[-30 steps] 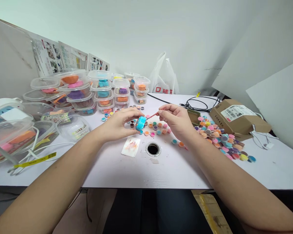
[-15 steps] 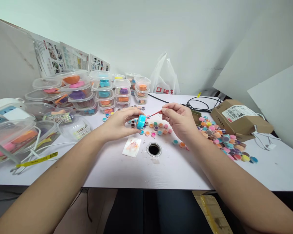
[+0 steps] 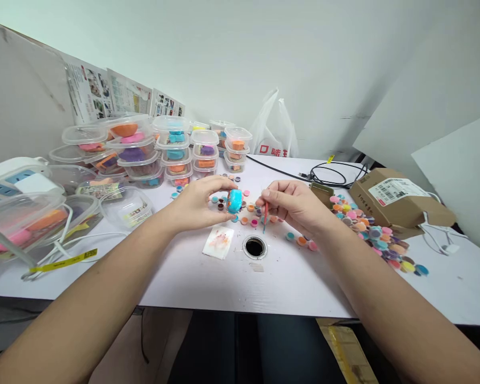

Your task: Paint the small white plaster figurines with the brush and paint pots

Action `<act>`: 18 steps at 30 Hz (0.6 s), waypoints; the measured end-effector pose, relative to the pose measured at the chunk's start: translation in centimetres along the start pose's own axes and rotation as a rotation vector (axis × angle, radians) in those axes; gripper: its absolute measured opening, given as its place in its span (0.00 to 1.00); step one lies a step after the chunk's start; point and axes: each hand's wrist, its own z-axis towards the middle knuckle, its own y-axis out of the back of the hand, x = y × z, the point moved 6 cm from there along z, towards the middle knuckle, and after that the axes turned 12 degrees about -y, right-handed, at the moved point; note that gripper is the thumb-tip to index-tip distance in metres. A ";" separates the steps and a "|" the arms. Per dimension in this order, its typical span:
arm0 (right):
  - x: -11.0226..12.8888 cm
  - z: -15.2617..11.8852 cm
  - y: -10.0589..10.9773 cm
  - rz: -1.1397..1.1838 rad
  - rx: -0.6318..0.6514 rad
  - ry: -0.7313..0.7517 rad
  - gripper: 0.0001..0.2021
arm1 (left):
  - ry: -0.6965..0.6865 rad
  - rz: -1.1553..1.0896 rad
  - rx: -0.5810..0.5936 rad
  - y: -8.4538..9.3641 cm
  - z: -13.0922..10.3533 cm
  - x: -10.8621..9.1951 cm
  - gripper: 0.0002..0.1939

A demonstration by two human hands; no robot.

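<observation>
Between the thumb and fingers of my left hand [image 3: 202, 202] is a small rounded block [image 3: 234, 201], bright blue with some orange showing on its left side. My right hand [image 3: 294, 201] pinches a thin red paintbrush [image 3: 266, 212], its bluish tip pointing down above the table, apart from the block. Beneath and behind both hands lie several small paint pots [image 3: 254, 223] in many colours. A white tissue [image 3: 218, 242] with orange-red smears lies below the left hand, beside a round cable hole [image 3: 255, 247] in the table.
Stacked clear plastic boxes [image 3: 176, 154] with coloured pieces stand at the back left. A heap of paint pots [image 3: 378, 234] and a cardboard box [image 3: 396, 197] are on the right. A white plastic bag [image 3: 274, 128] and a black cable [image 3: 336, 173] lie behind. A power strip [image 3: 12, 181] is far left.
My right hand has swung the paintbrush from pointing left at the block to pointing down. The block has turned slightly in my left hand. The whole view has shifted a little.
</observation>
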 end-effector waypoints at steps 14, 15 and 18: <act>-2.0 0.4 -3.3 -0.245 0.002 -0.012 0.23 | 0.105 -0.002 -0.046 0.1 -0.1 0.0 0.20; -2.1 0.5 -3.3 -0.229 -0.001 -0.007 0.23 | 0.120 0.001 -0.051 0.2 -0.2 0.0 0.20; -2.4 0.7 -3.2 -0.154 -0.028 -0.014 0.23 | 0.177 -0.027 -0.097 0.5 -0.2 0.2 0.23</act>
